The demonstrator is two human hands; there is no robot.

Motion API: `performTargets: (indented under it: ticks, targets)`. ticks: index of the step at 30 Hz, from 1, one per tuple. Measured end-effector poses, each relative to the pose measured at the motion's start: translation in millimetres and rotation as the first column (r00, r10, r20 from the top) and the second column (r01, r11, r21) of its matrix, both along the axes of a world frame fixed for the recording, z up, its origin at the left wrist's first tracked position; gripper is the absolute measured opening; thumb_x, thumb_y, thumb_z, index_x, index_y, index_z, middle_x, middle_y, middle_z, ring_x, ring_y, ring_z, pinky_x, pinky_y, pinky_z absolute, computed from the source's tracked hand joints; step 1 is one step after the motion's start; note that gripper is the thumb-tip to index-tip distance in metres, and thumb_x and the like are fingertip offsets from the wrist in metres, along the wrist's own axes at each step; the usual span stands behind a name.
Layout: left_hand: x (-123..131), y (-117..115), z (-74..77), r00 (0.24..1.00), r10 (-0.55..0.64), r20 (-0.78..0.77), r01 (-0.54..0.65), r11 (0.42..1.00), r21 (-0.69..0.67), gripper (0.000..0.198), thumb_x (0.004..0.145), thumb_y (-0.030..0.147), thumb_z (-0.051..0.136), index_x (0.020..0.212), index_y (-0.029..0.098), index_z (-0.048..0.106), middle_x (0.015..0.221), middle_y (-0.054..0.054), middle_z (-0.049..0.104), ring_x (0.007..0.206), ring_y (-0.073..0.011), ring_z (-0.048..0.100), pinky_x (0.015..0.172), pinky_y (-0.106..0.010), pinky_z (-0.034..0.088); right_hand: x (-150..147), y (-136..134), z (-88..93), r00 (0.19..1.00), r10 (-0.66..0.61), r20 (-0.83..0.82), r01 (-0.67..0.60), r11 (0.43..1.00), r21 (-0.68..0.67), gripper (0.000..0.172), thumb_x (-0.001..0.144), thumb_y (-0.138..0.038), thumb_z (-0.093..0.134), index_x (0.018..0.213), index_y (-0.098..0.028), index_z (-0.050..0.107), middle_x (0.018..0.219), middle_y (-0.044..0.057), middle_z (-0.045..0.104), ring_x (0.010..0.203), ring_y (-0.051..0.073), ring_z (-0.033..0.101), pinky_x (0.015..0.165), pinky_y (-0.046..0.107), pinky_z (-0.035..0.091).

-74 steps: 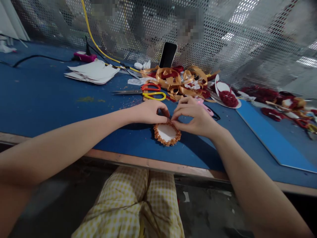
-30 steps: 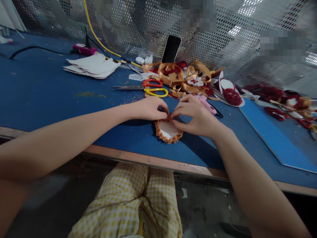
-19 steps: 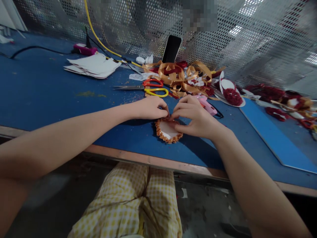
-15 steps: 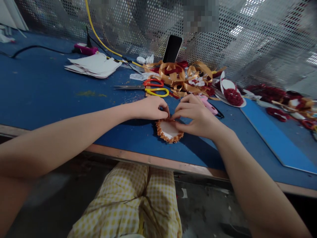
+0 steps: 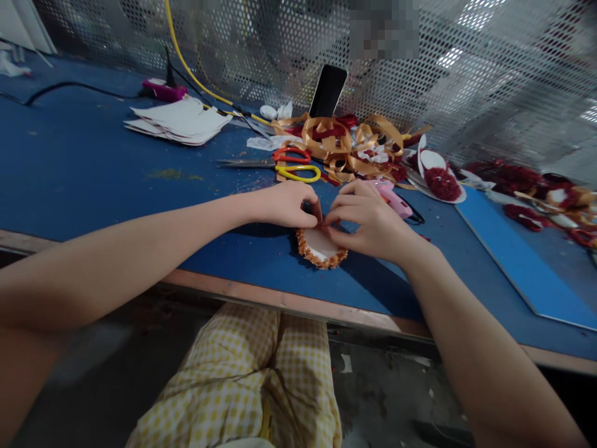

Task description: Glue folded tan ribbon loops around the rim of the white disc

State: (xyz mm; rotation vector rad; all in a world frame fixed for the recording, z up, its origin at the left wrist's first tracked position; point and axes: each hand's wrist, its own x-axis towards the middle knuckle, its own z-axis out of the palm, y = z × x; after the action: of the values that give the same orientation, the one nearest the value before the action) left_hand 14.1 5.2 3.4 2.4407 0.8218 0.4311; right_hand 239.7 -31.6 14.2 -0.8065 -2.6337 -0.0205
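Note:
A round white disc edged with pleated copper-orange ribbon [image 5: 321,246] lies on the blue table near its front edge. My left hand [image 5: 293,204] is at the disc's far rim, thumb and fingers pinched at the ribbon trim. From the other side my right hand [image 5: 366,221] meets it, its thumb over the disc and its fingertips closed on the same stretch of trim. The bit of ribbon between the fingertips is mostly hidden. Just beyond my right hand lies a pink glue gun [image 5: 394,198], partly covered by the fingers.
Scissors [image 5: 293,165] with red and yellow handles lie beyond my left hand. Behind them are tangled gold ribbons [image 5: 336,140] and a propped phone [image 5: 329,90]. White sheets [image 5: 181,121] lie left; a blue board [image 5: 522,255] and dark-red rosettes [image 5: 441,182] lie right.
Both hands stay at the disc's far rim with only slight finger movement. The whole view has shifted a little.

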Motion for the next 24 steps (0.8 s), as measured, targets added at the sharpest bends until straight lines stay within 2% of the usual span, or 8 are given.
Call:
performTargets:
  ticks: [10, 14, 16, 20, 24]
  targets:
    - [-0.6, -0.7, 0.1, 1.0, -0.017, 0.009, 0.017, 1.0, 0.0, 0.027, 0.079, 0.022, 0.063, 0.096, 0.02, 0.084, 0.107, -0.006, 0.079, 0.1, -0.0212, 0.068, 0.092, -0.03, 0.05, 1.1, -0.2, -0.5, 0.999, 0.012, -0.035, -0.013, 0.999, -0.035, 0.017, 0.091, -0.024, 0.065, 0.077, -0.025, 0.075, 0.083, 0.007, 0.072, 0.093, 0.027, 0.057, 0.084, 0.046, 0.048]
    - [-1.3, -1.6, 1.4, 1.0, -0.001, -0.005, 0.001, 1.0, 0.002, 0.028, 0.079, 0.024, 0.064, 0.099, 0.019, 0.084, 0.11, -0.007, 0.079, 0.099, -0.0208, 0.068, 0.091, -0.028, 0.05, 4.1, 2.0, 1.5, 0.995, 0.014, -0.095, -0.015, 1.0, -0.006, 0.012, 0.09, -0.023, 0.068, 0.086, -0.028, 0.079, 0.083, 0.006, 0.074, 0.093, 0.027, 0.058, 0.087, 0.048, 0.049]
    - [-0.7, -1.7, 2.1, 1.0, 0.015, -0.02, -0.015, 1.0, -0.009, 0.029, 0.081, 0.026, 0.064, 0.101, 0.019, 0.083, 0.111, -0.007, 0.079, 0.098, -0.0212, 0.069, 0.09, -0.028, 0.051, 6.0, 3.5, 2.0, 0.993, -0.006, -0.117, 0.009, 1.0, 0.025, 0.017, 0.09, -0.021, 0.066, 0.089, -0.029, 0.08, 0.084, 0.005, 0.073, 0.091, 0.026, 0.06, 0.088, 0.049, 0.049]
    - [2.7, 0.6, 1.9, 0.998, 0.062, -0.019, -0.063, 0.996, -0.069, 0.034, 0.089, 0.025, 0.051, 0.1, 0.018, 0.081, 0.116, -0.006, 0.079, 0.107, -0.0213, 0.07, 0.096, -0.027, 0.05, 8.1, 2.7, 4.3, 0.991, 0.022, -0.13, -0.016, 0.999, 0.048, 0.027, 0.091, -0.017, 0.059, 0.083, -0.029, 0.081, 0.092, 0.006, 0.069, 0.091, 0.025, 0.06, 0.089, 0.049, 0.048]
    - [3.2, 0.3, 4.5, 0.999, 0.027, -0.024, -0.028, 0.998, -0.051, 0.042, 0.091, 0.018, 0.039, 0.098, 0.012, 0.081, 0.121, -0.01, 0.079, 0.115, -0.021, 0.069, 0.104, -0.025, 0.047, 7.7, -1.3, 9.4, 0.992, 0.108, -0.058, -0.108, 0.994, 0.011, 0.032, 0.089, -0.014, 0.055, 0.077, -0.027, 0.081, 0.098, 0.008, 0.068, 0.096, 0.026, 0.057, 0.092, 0.049, 0.048]
